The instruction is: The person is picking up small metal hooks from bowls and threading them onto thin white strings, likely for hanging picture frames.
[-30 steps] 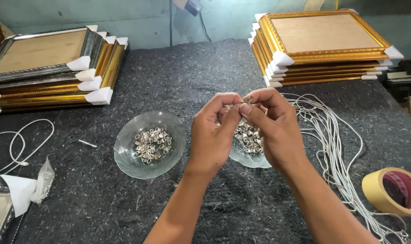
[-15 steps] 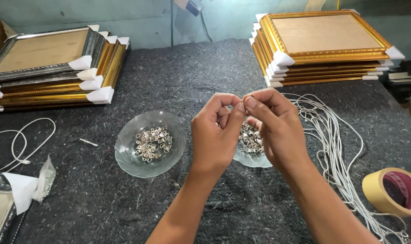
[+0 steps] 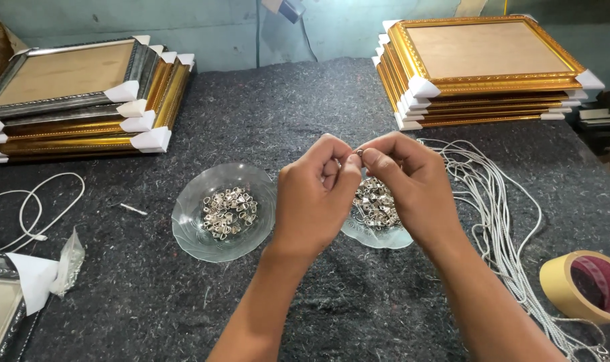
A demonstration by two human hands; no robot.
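Both hands are meeting mid-table, raised over the dark felt table cover (image 3: 332, 94). Left hand (image 3: 315, 198) is curling nearly closed, thumb and forefinger pressed together at the tip. Right hand (image 3: 412, 184) is doing the same, fingertips pinching a small metal ring hanger (image 3: 358, 153) right where the two hands are touching. Can't tell whether the left fingers are actually gripping the hanger or just pressing against it.

Containers: right glass dish (image 3: 379, 236) is sitting directly under the hands, mostly hidden by them, holding a pile of small silver hangers (image 3: 375, 201). Left glass dish (image 3: 221, 214) is sitting just left of the left wrist, fully visible, holding a smaller pile of the same metal pieces (image 3: 230, 212).

Around: bundle of white cords (image 3: 499, 208) is lying right of the right hand, running toward the near edge. Roll of tan tape (image 3: 583, 285) is sitting near right. Stack of gold frames (image 3: 482, 70) with white corner guards is standing far right; stack of silver and gold frames (image 3: 77, 94) far left. Loose white cord (image 3: 40, 208) is lying at left, small clear plastic bag (image 3: 69, 258) near left, beside another frame corner (image 3: 3, 302).
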